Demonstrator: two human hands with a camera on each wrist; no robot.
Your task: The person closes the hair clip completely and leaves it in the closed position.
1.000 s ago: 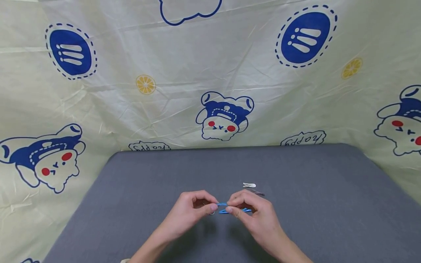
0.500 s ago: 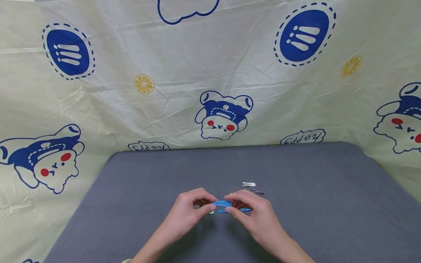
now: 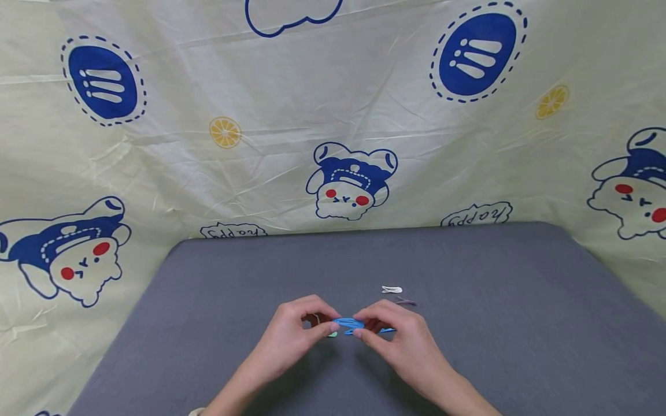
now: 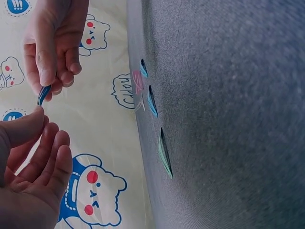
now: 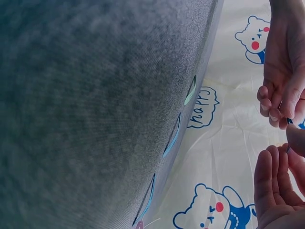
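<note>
Between my two hands, raised over the table, is a blue snap hair clip (image 3: pixel 348 322). My left hand (image 3: pixel 292 330) pinches its left end with thumb and fingertips. Its right end is pinched by my right hand (image 3: pixel 403 330). In the left wrist view the held clip (image 4: pixel 44 94) appears nearly edge-on, and fingers cover both its ends. Below the hands, another blue hair clip (image 4: pixel 152 101) and a further blue one (image 4: pixel 144 68) lie on the cloth. A green hair clip (image 4: pixel 165 155) lies in line with them, mostly hidden behind my left fingers in the head view.
A white hair clip (image 3: pixel 392 289) and a dull purple one (image 3: pixel 406 301) lie just beyond my right hand. The table's grey cloth (image 3: pixel 260 271) reaches back to a hanging printed sheet (image 3: pixel 270 179).
The held blue hair clip has turned from edge-on to show its broad face, and both hands still pinch it. The whole head view has shifted slightly.
</note>
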